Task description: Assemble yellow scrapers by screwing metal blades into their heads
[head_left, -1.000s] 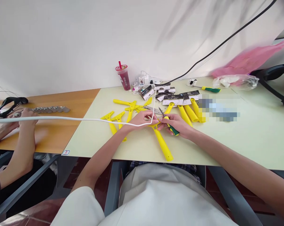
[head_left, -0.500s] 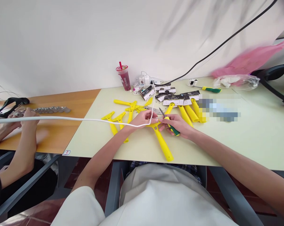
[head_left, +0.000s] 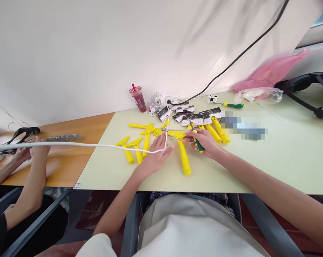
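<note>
Closed the grip of the right hand (head_left: 205, 140) around a green-and-yellow screwdriver (head_left: 199, 145) and seemingly pinched the right end of the yellow scraper (head_left: 183, 152), handle towards the front edge of the surface (head_left: 110, 171), near the middle. Spread the grip of the left hand (head_left: 153, 161) just beside the scraper's other end; could not tell whether touching. Called, probably, for holding the scraper flat and still, screwdriver tip clear of fingers.

A plain off-white top (head_left: 196, 228) fills six o'clock in soft folds, its short, loose sleeve (head_left: 97, 246) at seven. Dark checked cloth (head_left: 227, 201) peeks out beyond it. Left hand (head_left: 154, 157) and right hand (head_left: 204, 142) are bare.
</note>
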{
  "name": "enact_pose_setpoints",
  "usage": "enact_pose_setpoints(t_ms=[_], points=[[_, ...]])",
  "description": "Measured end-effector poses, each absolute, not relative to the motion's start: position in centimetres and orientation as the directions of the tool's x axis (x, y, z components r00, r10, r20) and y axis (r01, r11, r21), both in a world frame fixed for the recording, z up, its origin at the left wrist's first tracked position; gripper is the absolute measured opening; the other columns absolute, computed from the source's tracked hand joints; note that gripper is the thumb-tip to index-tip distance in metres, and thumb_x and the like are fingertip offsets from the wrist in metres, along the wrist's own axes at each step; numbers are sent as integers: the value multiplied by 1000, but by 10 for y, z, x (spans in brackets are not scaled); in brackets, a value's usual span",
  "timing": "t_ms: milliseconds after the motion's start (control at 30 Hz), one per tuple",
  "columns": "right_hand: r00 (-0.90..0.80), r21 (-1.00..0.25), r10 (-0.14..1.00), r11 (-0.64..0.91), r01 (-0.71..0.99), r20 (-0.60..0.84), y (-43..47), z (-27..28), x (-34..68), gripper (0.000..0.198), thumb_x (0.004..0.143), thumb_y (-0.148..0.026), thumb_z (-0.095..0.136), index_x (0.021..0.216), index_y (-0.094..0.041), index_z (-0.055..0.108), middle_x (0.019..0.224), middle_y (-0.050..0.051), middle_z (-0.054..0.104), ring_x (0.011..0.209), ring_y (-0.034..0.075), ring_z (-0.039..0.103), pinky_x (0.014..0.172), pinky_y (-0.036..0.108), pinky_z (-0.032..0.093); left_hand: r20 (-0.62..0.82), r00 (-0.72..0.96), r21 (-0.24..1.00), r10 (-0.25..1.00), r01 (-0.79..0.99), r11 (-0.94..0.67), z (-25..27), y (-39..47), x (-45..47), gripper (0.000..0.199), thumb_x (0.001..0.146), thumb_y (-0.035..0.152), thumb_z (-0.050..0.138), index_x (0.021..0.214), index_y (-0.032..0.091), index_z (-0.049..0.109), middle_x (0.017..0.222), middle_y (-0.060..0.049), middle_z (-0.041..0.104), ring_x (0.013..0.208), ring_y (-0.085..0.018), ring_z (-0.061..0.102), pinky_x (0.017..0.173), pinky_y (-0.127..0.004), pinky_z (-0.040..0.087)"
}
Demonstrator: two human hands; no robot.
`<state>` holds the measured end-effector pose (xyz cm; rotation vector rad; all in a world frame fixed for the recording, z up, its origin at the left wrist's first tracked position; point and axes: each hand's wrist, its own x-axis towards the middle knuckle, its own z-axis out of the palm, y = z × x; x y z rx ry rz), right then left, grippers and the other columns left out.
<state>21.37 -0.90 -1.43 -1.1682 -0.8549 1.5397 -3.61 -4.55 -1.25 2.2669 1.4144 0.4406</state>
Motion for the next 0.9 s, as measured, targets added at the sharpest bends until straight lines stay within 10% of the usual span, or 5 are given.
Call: enact_pose_setpoints(t_ms=[200, 633, 900], points=[[-45, -921, 973, -230, -313, -228, -6, -21, 215, 21, 94, -19, 90, 82, -19, 73, 109, 17, 88, 72, 20, 83, 33, 19, 46, 189, 424, 361, 886, 809, -464, -42, -86, 9, 85, 118, 67, 28, 187, 19, 17, 194, -18, 18, 182, -33, 15, 146, -58, 27], [11, -935, 988, -140, -325, -152, -7, -20, 220, 40, 79, -42, 105, 83, -23, 70, 86, 11, 83, 62, 18, 75, 36, 22, 49, 326, 338, 190, 883, 891, -411, -26, -53, 48, 72, 116, 54, 51, 174, 13, 50, 179, -27, 47, 163, -45, 49, 133, -64, 45], [39, -931, 998, -24, -364, -40, -13, -7, 222, 54, 67, -55, 109, 84, -24, 68, 67, 3, 74, 49, 14, 62, 36, 24, 45, 218, 341, 233, 915, 892, -388, -19, -39, 62, 74, 113, 20, 43, 185, 25, 29, 189, -29, 25, 119, -35, 82, 88, -43, 69]])
